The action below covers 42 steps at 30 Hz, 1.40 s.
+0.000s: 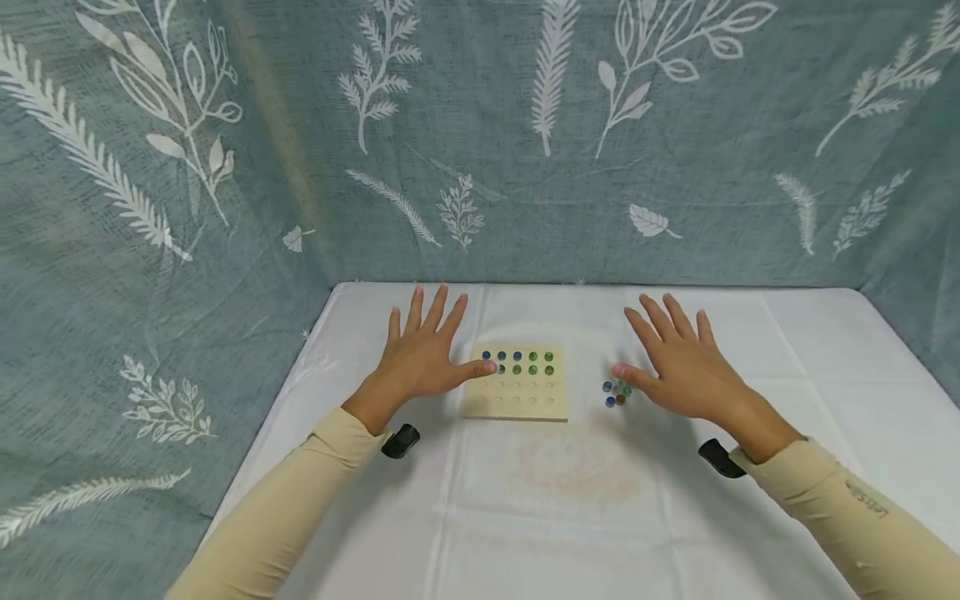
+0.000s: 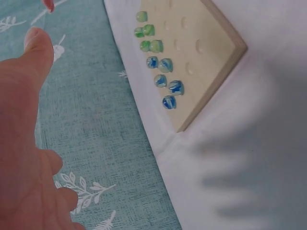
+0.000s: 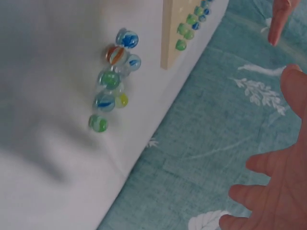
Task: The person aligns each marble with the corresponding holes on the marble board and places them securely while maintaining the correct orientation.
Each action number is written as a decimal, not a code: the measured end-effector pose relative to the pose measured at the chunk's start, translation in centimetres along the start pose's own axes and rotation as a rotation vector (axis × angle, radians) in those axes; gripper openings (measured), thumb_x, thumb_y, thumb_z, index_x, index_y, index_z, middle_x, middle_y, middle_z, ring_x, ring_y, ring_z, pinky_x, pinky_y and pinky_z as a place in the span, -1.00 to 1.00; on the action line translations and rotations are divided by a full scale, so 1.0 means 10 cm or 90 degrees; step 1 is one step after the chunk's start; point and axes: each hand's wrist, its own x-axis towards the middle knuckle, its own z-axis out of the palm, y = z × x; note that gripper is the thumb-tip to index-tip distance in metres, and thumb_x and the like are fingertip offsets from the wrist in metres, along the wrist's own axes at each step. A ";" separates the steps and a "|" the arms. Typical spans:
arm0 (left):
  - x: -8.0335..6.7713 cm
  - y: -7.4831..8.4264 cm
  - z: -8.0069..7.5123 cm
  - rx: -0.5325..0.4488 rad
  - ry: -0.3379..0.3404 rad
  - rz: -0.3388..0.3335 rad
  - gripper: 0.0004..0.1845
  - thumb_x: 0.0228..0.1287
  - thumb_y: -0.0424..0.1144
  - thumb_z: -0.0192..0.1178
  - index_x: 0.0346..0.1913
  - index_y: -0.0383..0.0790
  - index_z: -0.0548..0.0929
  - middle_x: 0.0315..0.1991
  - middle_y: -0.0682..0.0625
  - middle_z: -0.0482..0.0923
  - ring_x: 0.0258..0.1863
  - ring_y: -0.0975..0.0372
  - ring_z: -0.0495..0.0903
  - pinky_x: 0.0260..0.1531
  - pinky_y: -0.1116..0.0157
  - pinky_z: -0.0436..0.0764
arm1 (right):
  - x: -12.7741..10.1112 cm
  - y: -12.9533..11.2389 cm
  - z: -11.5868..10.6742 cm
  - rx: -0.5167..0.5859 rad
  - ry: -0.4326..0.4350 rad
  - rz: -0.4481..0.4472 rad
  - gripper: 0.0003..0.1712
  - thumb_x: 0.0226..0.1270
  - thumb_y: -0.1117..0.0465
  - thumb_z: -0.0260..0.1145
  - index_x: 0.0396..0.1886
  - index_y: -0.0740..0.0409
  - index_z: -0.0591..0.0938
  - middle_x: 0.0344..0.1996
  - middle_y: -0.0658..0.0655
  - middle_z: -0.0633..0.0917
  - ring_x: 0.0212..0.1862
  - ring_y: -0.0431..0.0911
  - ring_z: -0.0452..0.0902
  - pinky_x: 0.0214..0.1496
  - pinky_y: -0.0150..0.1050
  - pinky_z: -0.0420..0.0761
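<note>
My left hand (image 1: 420, 358) hovers with spread, straight fingers at the left of a pale wooden board (image 1: 517, 410), its thumb over the board's left part. Two rows of the board's hollows hold glass marbles, with blue marbles (image 2: 169, 102) at one end and green marbles (image 2: 156, 46) at the other; the other hollows hold none. Fingers splayed, my right hand (image 1: 686, 367) is held above the table right of the board. By its thumb lies a loose cluster of marbles (image 3: 109, 79), mostly blue and green, with an orange-brown marble (image 3: 116, 55) among them. Neither hand holds anything.
The table wears a white cloth (image 1: 570, 533) with creases and a faint brownish stain below the board. A teal leaf-patterned curtain (image 1: 480, 108) hangs behind and at the sides. A black wrist device (image 1: 401, 442) sits at the left wrist, another (image 1: 722, 458) at the right.
</note>
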 end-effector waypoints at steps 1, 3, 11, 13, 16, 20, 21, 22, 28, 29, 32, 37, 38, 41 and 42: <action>0.00 0.00 0.01 0.002 -0.001 -0.002 0.19 0.26 0.61 0.05 0.72 0.12 -0.24 0.75 -0.05 -0.45 0.71 -0.13 -0.56 0.59 -0.33 -0.41 | 0.00 -0.01 0.01 -0.001 0.002 -0.002 0.04 0.55 -0.35 0.13 0.73 0.11 0.02 0.71 0.31 -0.08 0.71 0.36 -0.35 0.56 0.55 -0.31; -0.01 -0.01 0.03 0.006 -0.003 -0.004 0.20 0.25 0.61 0.05 0.72 0.12 -0.23 0.75 -0.05 -0.45 0.71 -0.14 -0.55 0.59 -0.34 -0.41 | 0.01 -0.03 0.03 -0.001 0.002 -0.006 0.04 0.55 -0.37 0.11 0.72 0.11 0.02 0.71 0.31 -0.08 0.71 0.36 -0.35 0.56 0.55 -0.31; -0.01 -0.04 0.11 0.013 -0.004 0.002 0.20 0.23 0.62 0.07 0.72 0.14 -0.22 0.75 -0.04 -0.43 0.71 -0.15 -0.53 0.58 -0.36 -0.40 | 0.03 -0.10 0.11 0.007 0.009 -0.017 0.03 0.55 -0.37 0.10 0.73 0.08 0.02 0.72 0.29 -0.08 0.72 0.33 -0.36 0.58 0.53 -0.31; -0.02 -0.05 0.14 0.012 -0.003 0.004 0.21 0.23 0.62 0.07 0.72 0.14 -0.21 0.75 -0.04 -0.42 0.71 -0.16 -0.52 0.57 -0.37 -0.40 | 0.04 -0.12 0.13 0.007 0.010 -0.018 0.03 0.55 -0.37 0.10 0.73 0.08 0.02 0.72 0.28 -0.09 0.72 0.32 -0.36 0.58 0.53 -0.31; -0.02 -0.06 0.18 0.011 -0.005 0.005 0.20 0.23 0.61 0.08 0.72 0.14 -0.20 0.75 -0.04 -0.42 0.71 -0.17 -0.52 0.57 -0.38 -0.39 | 0.05 -0.13 0.16 0.004 0.013 -0.019 0.03 0.55 -0.39 0.09 0.73 0.08 0.03 0.72 0.28 -0.07 0.72 0.31 -0.36 0.58 0.53 -0.31; -0.04 -0.06 0.22 0.005 -0.001 0.006 0.19 0.24 0.58 0.11 0.72 0.12 -0.17 0.75 -0.06 -0.39 0.71 -0.18 -0.49 0.56 -0.39 -0.38 | 0.05 -0.16 0.19 0.000 0.018 -0.019 0.03 0.54 -0.39 0.10 0.72 0.08 0.06 0.72 0.29 -0.05 0.72 0.32 -0.33 0.58 0.53 -0.29; -0.04 -0.06 0.23 0.004 0.000 0.006 0.19 0.24 0.58 0.12 0.72 0.12 -0.17 0.75 -0.06 -0.39 0.71 -0.17 -0.49 0.56 -0.38 -0.38 | 0.05 -0.17 0.20 0.000 0.019 -0.019 0.02 0.54 -0.39 0.10 0.72 0.09 0.07 0.71 0.29 -0.04 0.72 0.32 -0.33 0.58 0.53 -0.29; -0.04 -0.06 0.23 0.002 0.002 0.006 0.19 0.24 0.57 0.13 0.72 0.12 -0.16 0.75 -0.07 -0.38 0.71 -0.18 -0.49 0.57 -0.38 -0.37 | 0.05 -0.17 0.20 0.001 0.019 -0.019 0.02 0.54 -0.39 0.11 0.72 0.09 0.07 0.71 0.29 -0.04 0.72 0.32 -0.32 0.58 0.54 -0.29; -0.04 -0.07 0.28 -0.006 -0.004 0.003 0.19 0.23 0.55 0.17 0.73 0.11 -0.14 0.75 -0.07 -0.36 0.71 -0.17 -0.50 0.57 -0.38 -0.36 | 0.04 -0.17 0.24 0.001 0.023 -0.021 0.02 0.54 -0.39 0.11 0.72 0.08 0.07 0.72 0.28 -0.05 0.72 0.31 -0.31 0.58 0.54 -0.28; -0.04 -0.07 0.29 -0.007 -0.006 0.001 0.19 0.24 0.54 0.17 0.73 0.12 -0.15 0.75 -0.07 -0.36 0.71 -0.17 -0.49 0.57 -0.37 -0.36 | 0.04 -0.18 0.25 0.001 0.023 -0.022 0.02 0.54 -0.39 0.10 0.72 0.08 0.07 0.72 0.28 -0.05 0.72 0.31 -0.31 0.58 0.54 -0.28; -0.03 -0.08 0.31 -0.009 -0.008 0.002 0.18 0.24 0.53 0.17 0.73 0.11 -0.15 0.75 -0.07 -0.36 0.71 -0.18 -0.47 0.58 -0.37 -0.35 | 0.04 -0.19 0.26 0.001 0.023 -0.022 0.02 0.53 -0.40 0.10 0.71 0.08 0.08 0.72 0.28 -0.04 0.72 0.32 -0.30 0.57 0.54 -0.28; -0.04 -0.08 0.34 -0.009 -0.001 0.007 0.19 0.23 0.55 0.16 0.72 0.11 -0.14 0.75 -0.07 -0.35 0.71 -0.19 -0.44 0.57 -0.38 -0.33 | 0.03 -0.20 0.29 0.002 0.028 -0.027 0.02 0.53 -0.39 0.12 0.71 0.08 0.09 0.72 0.27 -0.03 0.72 0.31 -0.29 0.58 0.54 -0.27; -0.04 -0.08 0.35 -0.010 -0.001 0.009 0.19 0.23 0.56 0.16 0.72 0.11 -0.13 0.75 -0.07 -0.35 0.71 -0.19 -0.45 0.57 -0.39 -0.33 | 0.03 -0.20 0.30 0.002 0.028 -0.027 0.02 0.52 -0.39 0.13 0.71 0.08 0.09 0.72 0.27 -0.03 0.72 0.31 -0.29 0.58 0.54 -0.27; -0.05 -0.08 0.36 -0.012 -0.004 0.011 0.20 0.22 0.56 0.16 0.73 0.11 -0.13 0.75 -0.07 -0.35 0.71 -0.18 -0.46 0.56 -0.39 -0.34 | 0.03 -0.20 0.31 0.007 0.028 -0.030 0.02 0.52 -0.38 0.15 0.71 0.09 0.10 0.71 0.28 -0.02 0.72 0.31 -0.30 0.57 0.54 -0.27; -0.05 -0.08 0.37 -0.012 -0.005 0.010 0.20 0.22 0.56 0.16 0.73 0.11 -0.13 0.75 -0.07 -0.35 0.71 -0.18 -0.46 0.56 -0.39 -0.34 | 0.02 -0.20 0.32 0.008 0.028 -0.032 0.02 0.52 -0.38 0.15 0.71 0.09 0.10 0.71 0.28 -0.02 0.72 0.31 -0.30 0.57 0.54 -0.27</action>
